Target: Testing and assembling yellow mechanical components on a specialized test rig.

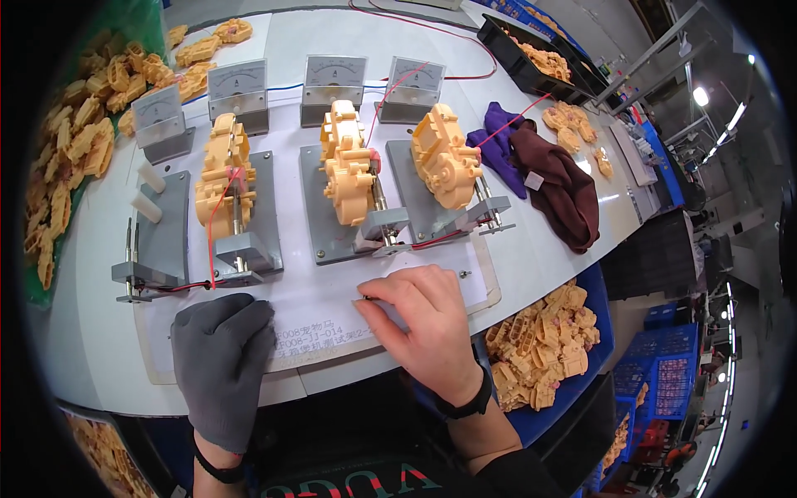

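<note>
My left hand (220,349), in a dark grey glove, is closed in a fist over the front left of the white test board (320,311). Whatever it may hold is hidden. My bare right hand (423,328) pinches a tiny dark thing between thumb and forefinger, too small to name, in front of the middle fixture. Yellow-orange plastic gearbox housings stand in three grey fixtures: a left one (224,178), a middle one (345,166) and a right one (447,158). The far-left fixture (166,236) shows two white posts and upright metal pins.
Four analogue meters (334,79) line the back of the board, with thin red wires. Housings are heaped in a green bag (124,33) at left and a blue bin (604,332) at lower right. Purple and brown cloths (558,183) and a black tray (498,41) lie at right.
</note>
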A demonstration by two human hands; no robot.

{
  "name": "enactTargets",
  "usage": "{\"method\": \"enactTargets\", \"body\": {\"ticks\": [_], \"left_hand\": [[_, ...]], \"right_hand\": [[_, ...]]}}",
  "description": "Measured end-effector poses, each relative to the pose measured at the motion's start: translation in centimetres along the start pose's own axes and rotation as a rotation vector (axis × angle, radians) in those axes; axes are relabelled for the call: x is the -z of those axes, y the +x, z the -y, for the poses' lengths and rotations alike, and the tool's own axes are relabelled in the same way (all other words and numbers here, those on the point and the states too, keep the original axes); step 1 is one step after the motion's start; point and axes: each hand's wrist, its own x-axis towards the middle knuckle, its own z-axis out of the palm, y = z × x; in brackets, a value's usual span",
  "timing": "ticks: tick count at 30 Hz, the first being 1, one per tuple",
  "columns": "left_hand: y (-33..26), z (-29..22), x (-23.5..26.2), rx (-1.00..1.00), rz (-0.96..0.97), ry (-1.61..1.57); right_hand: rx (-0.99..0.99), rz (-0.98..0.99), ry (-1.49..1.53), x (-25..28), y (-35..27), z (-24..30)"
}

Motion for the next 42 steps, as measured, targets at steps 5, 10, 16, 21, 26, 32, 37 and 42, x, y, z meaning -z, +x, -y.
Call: {"method": "enactTargets", "body": {"ticks": [5, 10, 16, 21, 26, 32, 37, 42], "left_hand": [[0.1, 0.0, -0.1, -0.004, -0.003, 0.006], [0.0, 0.1, 0.0, 0.007, -0.005, 0.019], [0.8, 0.1, 0.9, -0.035, 0.045, -0.034], [0.7, 0.3, 1.4, 0.006, 0.144, -0.052], [0.6, 0.4, 1.7, 0.039, 0.170, -0.050], [0.8, 0.6, 1.5, 0.037, 0.176, -0.078], [0.8, 0.8, 1.4, -0.026, 0.137, -0.033], [0.8, 0.8, 1.1, -0.004, 0.142, -0.046]], "right_hand": [[-0.005, -0.005, -0.006, 0.0, -0.1, -0.1], [-0.008, 0.001, 0.007, -0.3, 0.0, -0.1], [-0.024, 0.026, -0.079, -0.2, -0.1, 0.2], [-0.043, 0.024, -0.054, 0.0, -0.4, 0.2], [-0.051, 0.033, -0.041, -0.3, -0.2, 0.4], [-0.062, 0.037, -0.050, -0.2, -0.1, 0.4], [-0.052, 0.041, -0.043, -0.2, -0.1, 0.4], [-0.065, 0.046, -0.047, -0.2, -0.2, 0.4]]}}
